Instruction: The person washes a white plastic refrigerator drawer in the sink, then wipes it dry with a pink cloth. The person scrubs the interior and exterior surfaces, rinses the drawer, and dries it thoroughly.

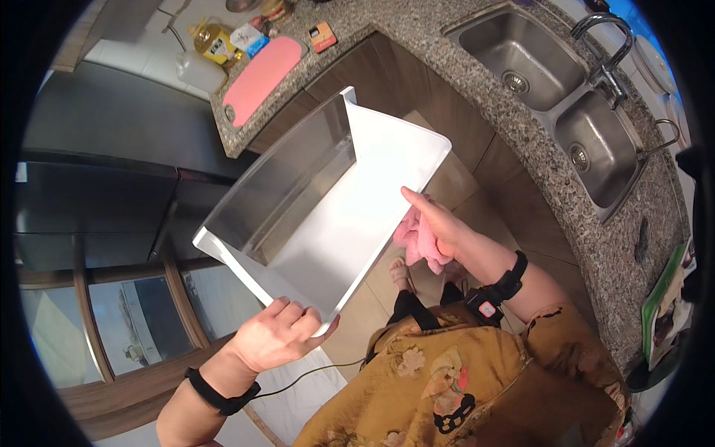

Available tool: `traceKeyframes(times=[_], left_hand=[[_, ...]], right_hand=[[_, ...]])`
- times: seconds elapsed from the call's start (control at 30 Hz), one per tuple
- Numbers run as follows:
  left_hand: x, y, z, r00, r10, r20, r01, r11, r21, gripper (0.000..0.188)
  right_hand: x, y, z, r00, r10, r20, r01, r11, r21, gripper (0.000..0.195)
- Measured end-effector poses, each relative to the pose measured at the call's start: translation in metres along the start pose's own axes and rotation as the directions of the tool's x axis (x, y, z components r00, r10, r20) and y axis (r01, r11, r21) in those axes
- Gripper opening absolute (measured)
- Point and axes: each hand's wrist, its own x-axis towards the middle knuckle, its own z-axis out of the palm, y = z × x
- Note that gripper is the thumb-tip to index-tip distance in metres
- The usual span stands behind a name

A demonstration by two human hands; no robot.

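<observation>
A white plastic refrigerator bin point(329, 218) with a clear front panel point(296, 167) is held up in front of me, tilted, its inside facing me and nothing in it. My left hand point(282, 332) grips its near left corner, fingers over the white side wall. My right hand point(433, 220) holds the near edge farther to the right, thumb on top. Bunched between my right hand and the underside of that edge is a pink cloth point(419, 237), partly hidden by the hand.
Beyond the bin, a granite countertop point(469, 84) curves round with a double steel sink point(597, 151) and faucet point(606, 72). A pink cutting board point(262, 81), an oil bottle point(215, 42) and a translucent jug point(198, 72) stand at upper left. A dark refrigerator point(106, 195) is at left.
</observation>
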Motion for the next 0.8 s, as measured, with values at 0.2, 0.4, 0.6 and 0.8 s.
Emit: traceKeyframes(times=[0.2,0.4,0.6,0.8], left_hand=[[-0.005,0.009,0.007,0.998,0.024,0.054,-0.023,1.000,-0.019,0.038],[-0.013,0.017,0.001,0.997,0.011,0.072,-0.010,1.000,-0.015,0.030],[-0.014,0.005,-0.035,0.998,0.045,0.052,-0.055,0.978,0.201,0.079],[-0.038,-0.016,-0.048,0.968,0.175,-0.179,-0.160,0.983,0.094,0.080]], right_hand=[[0.015,0.022,-0.018,0.996,0.052,-0.066,-0.065,0.977,-0.201,0.023],[-0.015,0.020,-0.002,0.996,-0.051,-0.074,0.036,0.982,-0.188,0.029],[-0.059,0.029,-0.019,1.000,0.021,0.023,-0.017,0.985,-0.170,0.034],[-0.097,0.052,-0.014,0.966,-0.249,-0.072,0.249,0.968,-0.017,0.034]])
